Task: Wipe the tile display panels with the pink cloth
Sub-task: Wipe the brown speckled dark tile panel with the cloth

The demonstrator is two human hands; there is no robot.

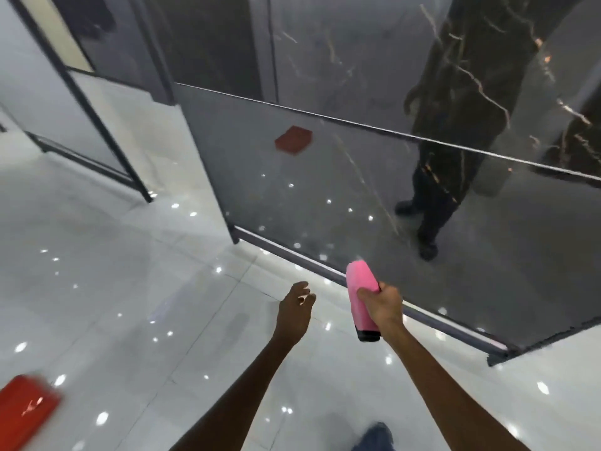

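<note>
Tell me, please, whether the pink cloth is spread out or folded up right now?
Folded or bunched, not spread: the pink cloth shows as a compact, narrow bundle gripped in the right hand, off the dark panel.

No legible text, label, brand, number or sign on any surface in the head view. The flat red box at lower left on the floor carries a small pale mark on its top face, too blurred to read as letters or a logo.
</note>
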